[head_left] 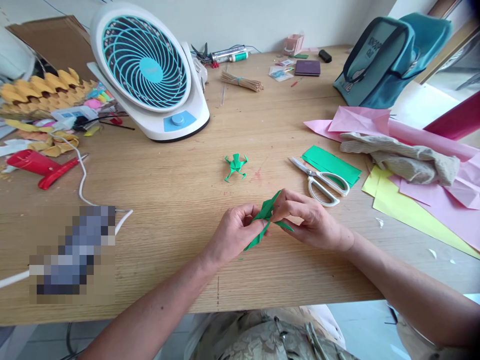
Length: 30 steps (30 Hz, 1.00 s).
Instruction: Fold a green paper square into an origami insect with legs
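Observation:
Between my hands, just above the near part of the table, is a partly folded piece of green paper (pixel 256 241) with pointed flaps. My left hand (pixel 237 231) pinches its lower left side between thumb and fingers. On the upper right, my right hand (pixel 310 220) closes thumb and fingertips on one of its flaps; the fingers hide part of the folds. A finished green origami frog (pixel 236 166) lies flat on the table beyond my hands. White-handled scissors (pixel 325 186) rest to the right, partly over a stack of green paper (pixel 333 164).
A white and blue fan (pixel 150 75) stands at the back left. Pink paper (pixel 360 120), yellow paper (pixel 390 200) and grey gloves (pixel 405 156) lie on the right, below a teal backpack (pixel 386 60). A red glue gun (pixel 41 165) and white cable (pixel 83 175) are at left.

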{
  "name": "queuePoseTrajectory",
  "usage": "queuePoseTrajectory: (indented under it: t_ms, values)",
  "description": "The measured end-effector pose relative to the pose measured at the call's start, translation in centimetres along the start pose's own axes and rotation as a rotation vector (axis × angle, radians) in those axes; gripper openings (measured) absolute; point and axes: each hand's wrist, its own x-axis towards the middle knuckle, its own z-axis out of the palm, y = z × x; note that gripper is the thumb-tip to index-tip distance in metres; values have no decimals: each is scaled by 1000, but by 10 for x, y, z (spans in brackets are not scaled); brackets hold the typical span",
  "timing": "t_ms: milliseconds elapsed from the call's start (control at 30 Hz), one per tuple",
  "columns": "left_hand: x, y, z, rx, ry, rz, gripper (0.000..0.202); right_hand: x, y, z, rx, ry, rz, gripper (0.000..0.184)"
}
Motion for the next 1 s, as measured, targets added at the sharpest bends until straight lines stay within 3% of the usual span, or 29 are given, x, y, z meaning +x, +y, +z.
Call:
queuePoseTrajectory:
  t_ms: [467,767,900,1000]
  values:
    - [-1,2,-1,-321,-134,-100,22,-2,1,-7,-70,-16,-112,24]
    - [1,-4,-2,-299,-195,-84,32,1,-2,-10,-175,-26,-172,23]
    - [1,-3,-1,-293,-159,-73,33,-1,-2,-8,-83,6,-94,18]
    - [0,-2,-1,-218,-59,-17,32,-1,-8,-6,21,110,131,7]
